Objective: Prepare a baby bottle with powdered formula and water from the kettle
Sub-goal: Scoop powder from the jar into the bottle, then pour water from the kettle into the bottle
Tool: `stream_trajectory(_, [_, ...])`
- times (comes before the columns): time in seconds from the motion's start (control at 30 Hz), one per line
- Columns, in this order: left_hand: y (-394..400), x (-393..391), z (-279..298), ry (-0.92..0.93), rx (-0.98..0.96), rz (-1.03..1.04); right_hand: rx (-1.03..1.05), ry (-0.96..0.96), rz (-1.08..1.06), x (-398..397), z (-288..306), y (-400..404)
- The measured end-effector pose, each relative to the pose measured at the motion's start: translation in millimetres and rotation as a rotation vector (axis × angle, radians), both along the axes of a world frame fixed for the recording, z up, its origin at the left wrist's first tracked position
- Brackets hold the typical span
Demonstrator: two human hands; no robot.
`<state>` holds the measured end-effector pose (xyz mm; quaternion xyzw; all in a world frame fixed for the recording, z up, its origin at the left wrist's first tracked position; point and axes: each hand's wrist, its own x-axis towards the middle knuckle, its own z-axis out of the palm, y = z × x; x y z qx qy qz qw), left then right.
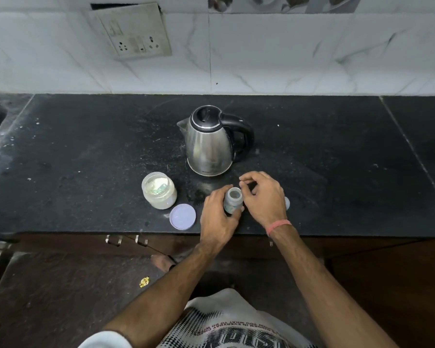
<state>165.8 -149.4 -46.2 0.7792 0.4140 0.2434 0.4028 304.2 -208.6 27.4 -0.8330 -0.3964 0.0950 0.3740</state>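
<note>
The baby bottle (232, 202) stands upright and uncapped near the front edge of the dark tabletop (86, 159), at the kettle's 6 o'clock. The left hand (217, 221) grasps its body from the 9 o'clock side. The right hand (263, 197) hovers at the bottle's 3 o'clock, its fingers curled near the rim; whether they pinch anything cannot be told. The steel kettle (211, 144) points its handle to 3 o'clock. The open formula jar (159, 190) sits at the bottle's 9 o'clock, with its lid (182, 216) flat just beside it.
</note>
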Motion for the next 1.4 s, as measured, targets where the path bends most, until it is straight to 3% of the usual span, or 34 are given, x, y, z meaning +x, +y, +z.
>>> stream_trajectory(0.3, [20.1,1.5,16.0,-0.076,-0.008,0.125,0.005,0.119,-0.040,4.8,-9.5,3.5])
stream_trajectory(0.5, [45.2,-3.5,45.0,-0.231,0.045,0.230,0.093,0.120,-0.004,12.1,10.6,41.5])
stream_trajectory(0.8, [102.0,-13.0,90.2,-0.363,0.082,0.367,0.308,0.016,-0.035,39.7,61.8,99.8])
stream_trajectory(0.97, [140.5,-13.7,97.0,-0.408,0.060,0.439,0.199,-0.128,-0.028,41.2,69.0,129.0])
stream_trajectory(1.1, [172.4,-17.3,96.1,-0.375,0.046,0.374,0.045,-0.343,-0.171,38.1,62.8,144.3])
stream_trajectory(1.27, [212.8,-29.6,76.4,-0.236,-0.025,0.302,0.150,0.052,-0.143,39.1,56.7,144.6])
stream_trajectory(1.4, [225.5,-35.9,71.0,-0.177,-0.076,0.272,0.209,0.195,-0.206,42.1,52.9,149.0])
